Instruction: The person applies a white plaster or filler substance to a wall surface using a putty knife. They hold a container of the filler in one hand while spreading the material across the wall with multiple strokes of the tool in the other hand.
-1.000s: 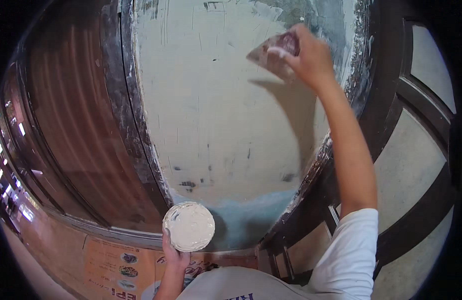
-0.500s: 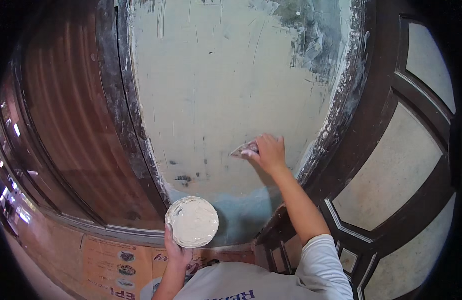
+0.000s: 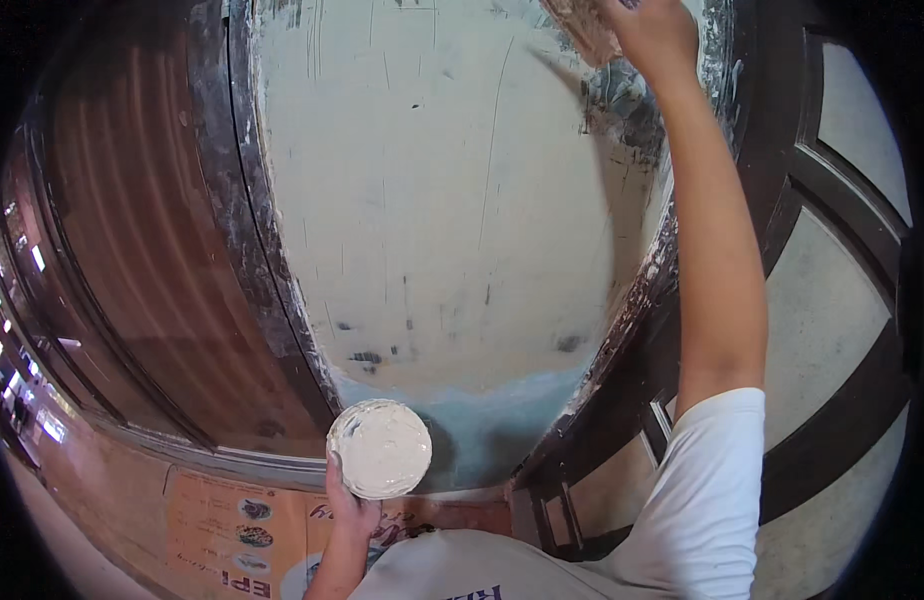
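Observation:
My left hand [image 3: 352,510] grips a round tub of off-white putty [image 3: 384,450] by its side, low in front of my body. The tub is tilted so its filled top shows, with putty smeared over the rim. Up at the top right, my right hand [image 3: 660,42] is closed around a putty knife [image 3: 582,28], whose wide, putty-stained blade is at the wall panel [image 3: 412,190]. Its handle is mostly hidden by my fingers. Cream putty coats most of the panel; a dark rough patch [image 3: 627,105] shows just below the blade.
Dark, putty-smeared frame strips [image 3: 244,200] border the panel. To the left is a brown glossy panel [image 3: 142,220]; to the right, dark woodwork with pale insets [image 3: 832,320]. An orange printed sheet [image 3: 217,530] lies on the floor at lower left.
My right hand has swept the putty knife from the panel's lower middle up to its top right, stretching the arm out. The left hand and tub have barely shifted.

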Available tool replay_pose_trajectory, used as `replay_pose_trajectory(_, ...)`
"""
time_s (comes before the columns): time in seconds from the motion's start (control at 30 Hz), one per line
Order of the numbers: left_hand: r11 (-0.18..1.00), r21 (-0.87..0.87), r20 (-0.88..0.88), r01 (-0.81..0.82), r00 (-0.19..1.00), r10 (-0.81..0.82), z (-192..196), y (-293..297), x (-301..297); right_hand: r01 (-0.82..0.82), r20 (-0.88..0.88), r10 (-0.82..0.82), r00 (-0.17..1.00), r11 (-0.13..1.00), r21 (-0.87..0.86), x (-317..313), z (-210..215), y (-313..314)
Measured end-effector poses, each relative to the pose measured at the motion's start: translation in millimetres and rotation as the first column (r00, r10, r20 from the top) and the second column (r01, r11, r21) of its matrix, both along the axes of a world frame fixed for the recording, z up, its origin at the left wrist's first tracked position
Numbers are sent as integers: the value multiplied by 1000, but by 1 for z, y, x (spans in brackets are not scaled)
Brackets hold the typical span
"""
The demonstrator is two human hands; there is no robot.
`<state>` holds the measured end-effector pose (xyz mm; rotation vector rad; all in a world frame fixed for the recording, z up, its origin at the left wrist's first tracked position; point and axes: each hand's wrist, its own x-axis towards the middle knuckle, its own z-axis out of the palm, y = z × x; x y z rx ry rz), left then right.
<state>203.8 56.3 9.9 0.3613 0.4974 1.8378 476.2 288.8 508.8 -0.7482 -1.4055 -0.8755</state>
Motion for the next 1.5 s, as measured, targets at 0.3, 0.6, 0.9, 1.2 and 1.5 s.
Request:
replay_pose_trajectory(0.3, 998, -62, 38, 30, 999, -27, 10, 2, 12, -639, -569, 303, 764, 230, -734, -15, -447, -41)
replay_pose_trajectory(0.6, 986, -138, -72, 88, 993, -99, 20, 16, 44, -400, -428, 339, 838, -152, -904, 25, -441, -61)
replay_pose_trajectory(0.9, 987, -120, -116, 110, 985, -124, 18, 31, 95, -77, -81, 492, 867, -29, -997, 37, -376, -64)
replay_pose_trajectory(1.2, 978, -200, -81, 57, 994, -74, -7, 30, 130, 119, 170, 415, 894, 146, -982, 54, -392, -63)
replay_pose_trajectory(1.5, 975, -220, -39, -18, 999, 9, -18, 24, 125, -14, -20, 417, 909, -18, -1000, 44, -415, -57)
